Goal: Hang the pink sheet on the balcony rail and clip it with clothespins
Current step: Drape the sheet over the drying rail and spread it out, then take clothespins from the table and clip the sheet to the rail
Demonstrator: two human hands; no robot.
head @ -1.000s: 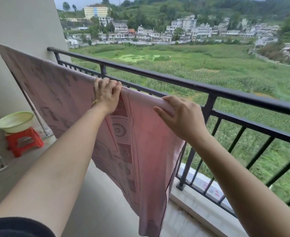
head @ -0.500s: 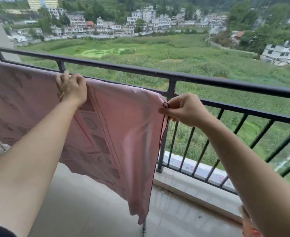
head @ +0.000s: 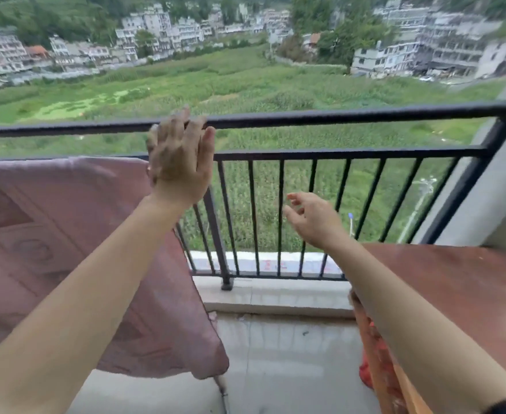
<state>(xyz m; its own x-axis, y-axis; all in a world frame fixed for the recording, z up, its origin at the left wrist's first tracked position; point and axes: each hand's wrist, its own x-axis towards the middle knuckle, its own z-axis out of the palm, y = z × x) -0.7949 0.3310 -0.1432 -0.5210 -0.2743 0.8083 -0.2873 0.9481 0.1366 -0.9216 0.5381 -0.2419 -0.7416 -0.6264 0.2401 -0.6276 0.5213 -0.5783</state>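
The pink sheet [head: 66, 249], printed with faint patterns, hangs at the left, draped over a bar in front of the black balcony rail [head: 350, 116]. Its right edge falls down to a corner near the floor. My left hand [head: 178, 158] is raised with flat, open fingers just right of the sheet's top corner, level with the rail, holding nothing. My right hand [head: 311, 218] hovers lower in front of the railing bars, fingers loosely spread and empty. No clothespins are visible.
A reddish-brown table top [head: 455, 294] stands at the right, with something red and orange [head: 374, 354] under its near edge. A grey wall column [head: 502, 180] closes the right end of the rail. Tiled balcony floor [head: 284, 354] lies below.
Both hands have let go of the sheet; the left has lifted open toward the rail and the right has dropped away to the right. The view has swung right, showing the table.
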